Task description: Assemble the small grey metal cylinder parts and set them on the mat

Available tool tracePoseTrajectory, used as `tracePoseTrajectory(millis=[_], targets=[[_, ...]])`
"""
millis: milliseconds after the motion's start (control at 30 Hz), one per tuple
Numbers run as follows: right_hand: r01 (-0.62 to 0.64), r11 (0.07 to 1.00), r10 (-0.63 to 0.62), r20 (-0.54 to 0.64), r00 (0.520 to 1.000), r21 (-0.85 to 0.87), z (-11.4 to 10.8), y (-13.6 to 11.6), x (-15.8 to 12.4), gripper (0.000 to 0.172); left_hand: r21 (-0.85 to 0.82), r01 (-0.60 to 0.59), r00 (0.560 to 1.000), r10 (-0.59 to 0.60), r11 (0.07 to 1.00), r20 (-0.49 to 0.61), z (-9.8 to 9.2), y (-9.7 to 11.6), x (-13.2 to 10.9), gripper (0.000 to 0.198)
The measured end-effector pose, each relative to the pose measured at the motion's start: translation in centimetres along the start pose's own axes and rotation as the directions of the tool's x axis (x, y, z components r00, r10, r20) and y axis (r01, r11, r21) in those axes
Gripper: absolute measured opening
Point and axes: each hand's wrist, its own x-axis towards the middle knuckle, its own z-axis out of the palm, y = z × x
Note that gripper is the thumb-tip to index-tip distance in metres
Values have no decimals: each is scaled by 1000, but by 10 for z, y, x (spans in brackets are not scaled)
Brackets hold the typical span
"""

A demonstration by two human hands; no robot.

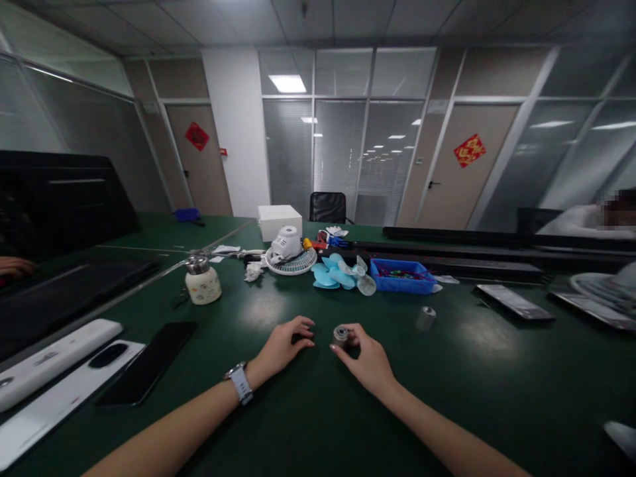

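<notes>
My right hand (370,358) has its thumb and fingers around a small metal cylinder (340,336), which stands upright on the green table with a ring-like centre showing in its top face. Just to the left, my left hand (285,344) is empty, its thumb and curved fingers apart, not touching the cylinder. A watch with a light strap (241,383) is on my left wrist. A second metal cylinder (426,318) stands on the table to the right, apart from both hands.
Behind my hands lie blue fan blades (330,273), a white fan head with its grille (291,257), and a blue tray (403,281) of small parts. A cream bottle (203,281) and a dark phone (149,363) are on the left. A person (576,218) sits far right.
</notes>
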Motion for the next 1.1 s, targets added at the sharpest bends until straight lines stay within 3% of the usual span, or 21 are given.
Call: tracePoseTrajectory(millis=[333,500,700,933,1100], targets=[[-10,999,11,26,1000,-40,1,1,1,36,26,-6,1000,7,1000,-17,0,-4,-3,36],[-26,999,25,-22,999,-23,-8,4,-2,37,7,6,1000,-6,1000,2,-2,-1,-4,41],[-95,988,71,-190,979,-118,-57,44,-19,42,-17,97,995,-97,995,-1,-2,0,0,32],[-304,933,209,-394,895,-193,-126,105,-43,46,-137,241,959,-257,961,-115,-2,-19,6,37],[-402,889,273,-455,848,-217,-147,134,-44,47,-181,255,944,-285,950,-166,-4,-18,7,34]])
